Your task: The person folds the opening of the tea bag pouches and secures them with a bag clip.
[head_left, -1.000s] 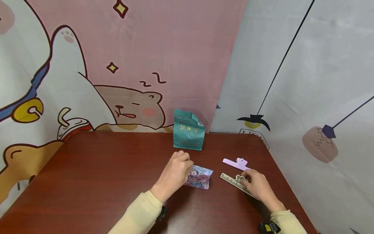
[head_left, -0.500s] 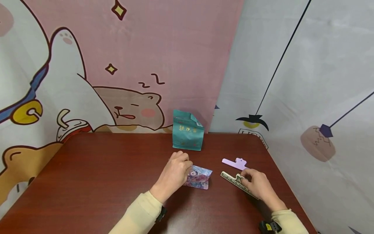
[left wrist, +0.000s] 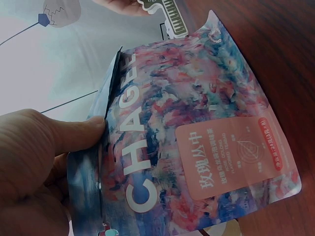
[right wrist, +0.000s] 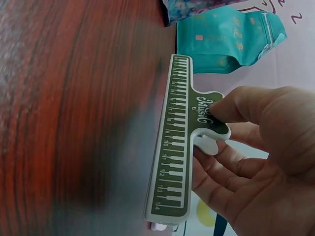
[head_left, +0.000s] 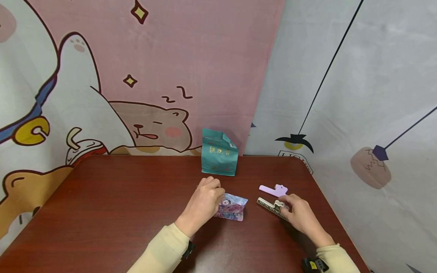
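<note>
My left hand grips the top edge of a colourful tea bag printed CHAGEE, its thumb lying along the folded rim in the left wrist view. In the head view this pouch stands on the table near the middle, partly covered by the hand. To the right, my right hand pinches the handle of a long green and white clip with piano-key print and the word Music. Thumb on one side, fingers behind the other, it holds the clip tilted, just above the table.
A lilac clip lies on the table just beyond the right hand. At the back stands a teal tea bag, close to the patterned wall cloth. The brown table ends at the right, beside grey cloth.
The green and white clip has tipped up and shifted slightly away from me in my right hand, so its long edge shows. My left hand and its tea bag stay put.
</note>
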